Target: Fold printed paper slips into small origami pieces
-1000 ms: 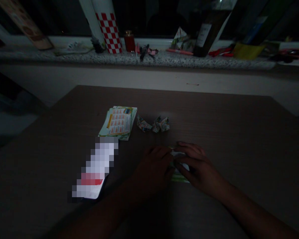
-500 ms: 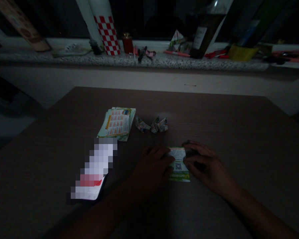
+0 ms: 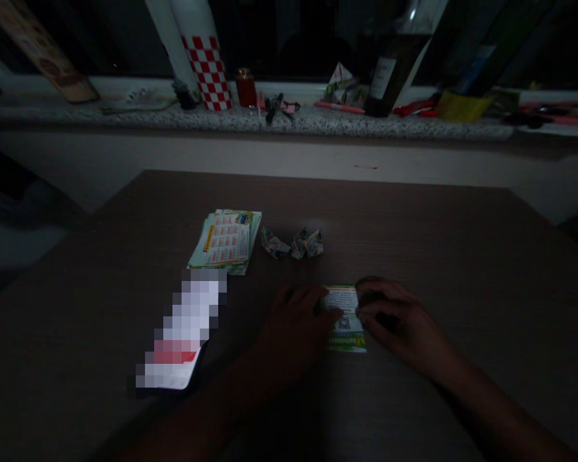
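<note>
A small printed scratch ticket (image 3: 343,300) with a green lower edge and a QR code lies on the table between my hands. My left hand (image 3: 301,321) rests over its left part, fingers apart and tips on the paper; whatever lies beneath that palm is hidden. At the right edge, my right hand (image 3: 397,321) is curled with thumb and fingertips on the ticket's border, gripping it. Just beyond are folded paper pieces (image 3: 307,244), and another folded piece (image 3: 274,244) sits to their left. The picture is dark, so fine finger detail is faint.
A stack of similar tickets (image 3: 226,240) lies at the far left of my hands. Nearer me is a lit phone (image 3: 183,333), its screen blurred out. Behind the table, a granite sill (image 3: 308,122) carries a checkered bottle (image 3: 209,74), a dark bottle (image 3: 385,77) and small items.
My left thumb or finger has slid slightly right over the ticket, covering part of the QR code. My right hand keeps nearly the same place at the edge. The view has shifted a little.
</note>
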### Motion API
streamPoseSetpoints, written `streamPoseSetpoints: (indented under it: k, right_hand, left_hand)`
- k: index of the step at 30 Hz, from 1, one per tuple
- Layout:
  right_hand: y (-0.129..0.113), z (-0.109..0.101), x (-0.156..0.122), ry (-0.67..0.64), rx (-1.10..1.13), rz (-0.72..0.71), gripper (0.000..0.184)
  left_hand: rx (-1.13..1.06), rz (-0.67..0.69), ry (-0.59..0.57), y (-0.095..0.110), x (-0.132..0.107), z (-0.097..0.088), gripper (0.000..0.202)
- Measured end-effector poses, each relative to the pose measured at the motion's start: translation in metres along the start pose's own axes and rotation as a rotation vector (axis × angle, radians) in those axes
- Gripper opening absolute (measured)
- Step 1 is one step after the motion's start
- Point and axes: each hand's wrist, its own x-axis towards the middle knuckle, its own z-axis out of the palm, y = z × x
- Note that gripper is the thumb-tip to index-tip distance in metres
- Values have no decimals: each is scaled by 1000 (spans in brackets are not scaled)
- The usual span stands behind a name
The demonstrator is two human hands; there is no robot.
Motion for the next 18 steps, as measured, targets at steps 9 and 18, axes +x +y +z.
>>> streamPoseSetpoints:
  k: [9, 18]
  right_hand:
    - [8, -2, 0, 38, 30, 118, 11]
    - [4, 7, 1, 90, 26, 187, 10]
  left_hand:
    - [25, 12, -7, -1, 0, 1, 31]
    - [10, 173, -39, -1, 5, 2, 30]
